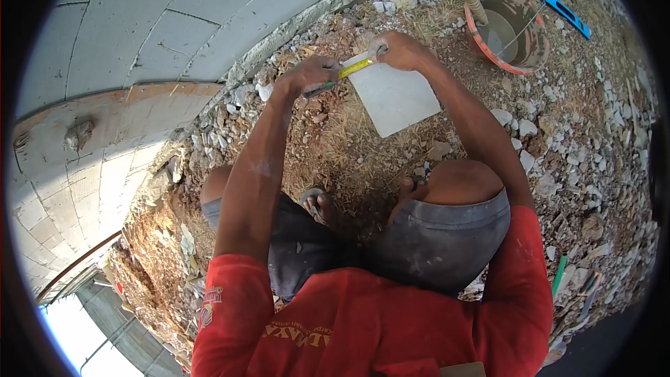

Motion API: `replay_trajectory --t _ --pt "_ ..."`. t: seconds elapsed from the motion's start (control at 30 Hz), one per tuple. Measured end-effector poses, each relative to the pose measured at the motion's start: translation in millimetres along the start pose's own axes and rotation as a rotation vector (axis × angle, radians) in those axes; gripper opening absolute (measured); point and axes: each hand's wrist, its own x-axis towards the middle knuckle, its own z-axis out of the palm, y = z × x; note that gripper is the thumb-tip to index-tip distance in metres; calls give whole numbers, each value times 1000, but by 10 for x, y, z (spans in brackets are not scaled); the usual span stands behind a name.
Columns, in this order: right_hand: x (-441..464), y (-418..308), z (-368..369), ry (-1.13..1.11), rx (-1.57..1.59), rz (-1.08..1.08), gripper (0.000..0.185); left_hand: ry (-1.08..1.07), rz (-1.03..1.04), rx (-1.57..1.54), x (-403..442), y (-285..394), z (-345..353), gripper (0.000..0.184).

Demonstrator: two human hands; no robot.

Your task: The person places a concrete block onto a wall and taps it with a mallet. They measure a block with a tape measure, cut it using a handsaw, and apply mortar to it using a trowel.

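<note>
A yellow tape measure (pixel 356 68) is stretched between my two hands along the far edge of a pale flat tile (pixel 396 100). My left hand (pixel 314 75) is closed around the tape's case end, just left of the tile's corner. At the tile's far right corner, my right hand (pixel 398 50) pinches the tape's other end and touches the tile. The tile is tilted over the dry, stony ground, and its near corner points down toward my feet.
A round mortar bucket (pixel 504 31) with a wooden-handled tool (pixel 474 5) stands at the upper right. Behind it lies a blue spirit level (pixel 551 3). A block wall (pixel 174 28) runs along the left. Rubble (pixel 551 139) covers the ground.
</note>
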Motion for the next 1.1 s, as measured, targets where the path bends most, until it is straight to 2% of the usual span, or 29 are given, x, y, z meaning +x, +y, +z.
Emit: replay_trajectory --t 0.07,0.17,0.27,0.37,0.43,0.57,0.63,0.77,0.83,0.93,0.97,1.03,1.1 --pt "56 59 -34 -4 17 -10 21 -17 -39 -21 52 -45 -31 30" --pt "16 34 -66 38 52 13 22 -24 50 14 50 -39 -22 30" --pt "-38 -35 -123 35 20 103 22 -67 -24 -103 76 -57 -34 31" --pt "-31 -82 -142 -40 213 212 22 18 83 -47 86 -28 -50 30" --pt "-40 -70 -126 10 10 143 21 -4 2 -22 103 29 -56 30" --pt "-54 -36 -94 83 -2 20 17 8 -4 18 97 118 -60 28" --pt "-67 -49 -73 133 -14 -17 14 12 -61 33 90 136 -59 38" --pt "-113 -18 -60 164 -29 -74 12 99 -34 60 97 104 19 34" --pt "-99 -2 -32 175 -112 -150 11 165 2 173 102 87 47 32" --pt "-143 -9 -30 186 -201 -189 10 149 34 189 44 82 141 32" --pt "-173 -19 -62 184 -205 -194 10 154 33 186 7 91 209 32" --pt "-268 -30 -132 -77 -212 -129 9 62 53 92 -115 116 396 27" --pt "-580 -73 -105 -36 -172 -97 12 114 78 106 -280 195 559 27"
